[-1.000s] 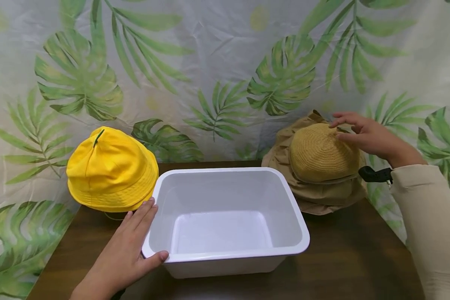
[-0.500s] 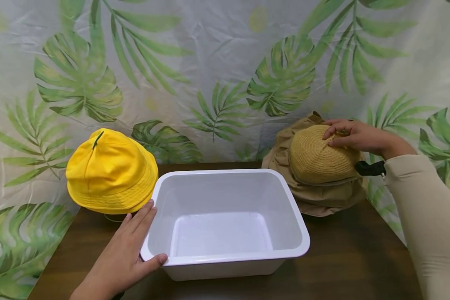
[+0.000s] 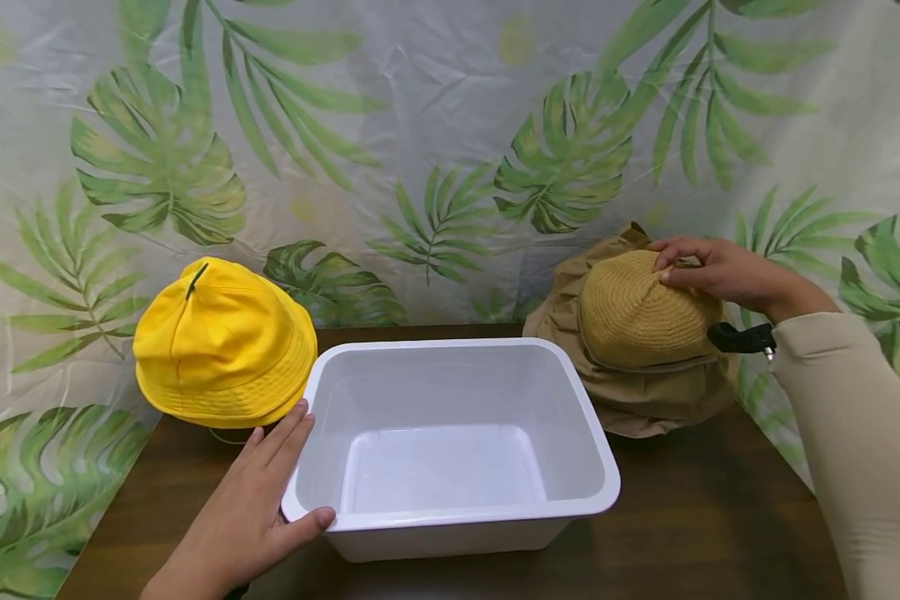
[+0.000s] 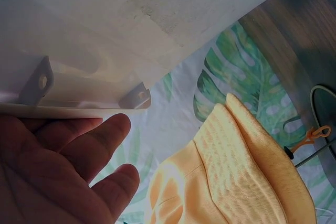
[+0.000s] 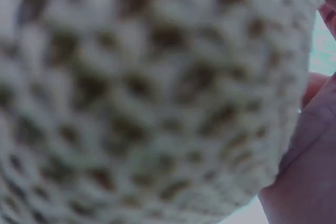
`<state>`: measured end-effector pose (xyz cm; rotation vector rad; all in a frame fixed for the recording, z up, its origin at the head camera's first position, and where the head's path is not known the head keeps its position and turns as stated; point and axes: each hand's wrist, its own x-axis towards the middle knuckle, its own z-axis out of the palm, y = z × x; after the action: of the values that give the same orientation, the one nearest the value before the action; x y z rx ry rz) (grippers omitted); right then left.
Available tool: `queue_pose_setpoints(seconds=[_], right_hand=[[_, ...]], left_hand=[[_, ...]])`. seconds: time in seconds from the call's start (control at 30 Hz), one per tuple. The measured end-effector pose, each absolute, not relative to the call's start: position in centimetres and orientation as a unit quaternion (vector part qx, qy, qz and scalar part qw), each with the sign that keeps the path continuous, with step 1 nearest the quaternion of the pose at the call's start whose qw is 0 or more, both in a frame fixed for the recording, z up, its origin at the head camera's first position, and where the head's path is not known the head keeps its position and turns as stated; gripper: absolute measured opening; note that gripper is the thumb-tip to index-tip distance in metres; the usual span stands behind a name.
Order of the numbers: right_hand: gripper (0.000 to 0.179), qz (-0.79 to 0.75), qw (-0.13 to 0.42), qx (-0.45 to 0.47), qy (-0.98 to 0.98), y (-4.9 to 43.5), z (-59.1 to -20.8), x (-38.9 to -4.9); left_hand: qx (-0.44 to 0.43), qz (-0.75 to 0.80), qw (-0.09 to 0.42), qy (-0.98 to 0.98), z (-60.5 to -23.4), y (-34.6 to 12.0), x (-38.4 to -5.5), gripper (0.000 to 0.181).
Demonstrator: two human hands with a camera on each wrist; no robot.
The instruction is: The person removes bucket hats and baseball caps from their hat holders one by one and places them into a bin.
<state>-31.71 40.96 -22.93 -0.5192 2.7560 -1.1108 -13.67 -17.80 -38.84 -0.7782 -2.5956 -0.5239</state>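
A woven straw hat (image 3: 637,321) sits at the right on top of a tan cloth hat (image 3: 637,412). My right hand (image 3: 727,271) pinches the straw hat's crown at its peak; in the right wrist view the coarse weave (image 5: 147,98) fills most of the picture, the palm at its edge. A white plastic tub (image 3: 450,533) stands in the middle of the table. My left hand (image 3: 247,508) rests with fairly straight fingers along the tub's left rim, thumb at the front corner. In the left wrist view those fingers lie under the rim (image 4: 79,111).
A yellow bucket hat (image 3: 225,342) with a green stem lies left of the tub, close to my left fingers. Its cord and orange toggle (image 4: 312,136) show in the left wrist view. Behind the brown table (image 3: 690,533) hangs a leaf-patterned cloth (image 3: 435,100).
My right hand has come down from above the straw hat onto its crown and now pinches it, drawing the peak up slightly. The left hand has stayed on the tub.
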Motion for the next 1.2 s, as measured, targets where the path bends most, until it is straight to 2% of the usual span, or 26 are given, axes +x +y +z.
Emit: queue_pose_setpoints(seconds=[0.33, 0.73, 1.2], right_hand=[[0.019, -0.38, -0.014, -0.169, 0.909, 41.0, -21.9, -30.8], [0.014, -0.454, -0.054, -0.157, 0.876, 41.1, -20.6, -29.9], [0.023, -0.445, -0.09, -0.185, 0.871, 39.1, -18.4, -28.3]], left_hand=[[-0.266, -0.188, 0.172, -0.93, -38.6, -17.8, -13.6, 0.089], [-0.27, -0.188, 0.18, -0.927, -38.6, -17.7, -13.5, 0.089], [-0.269, -0.191, 0.182, -0.926, -38.6, -17.7, -13.5, 0.089]])
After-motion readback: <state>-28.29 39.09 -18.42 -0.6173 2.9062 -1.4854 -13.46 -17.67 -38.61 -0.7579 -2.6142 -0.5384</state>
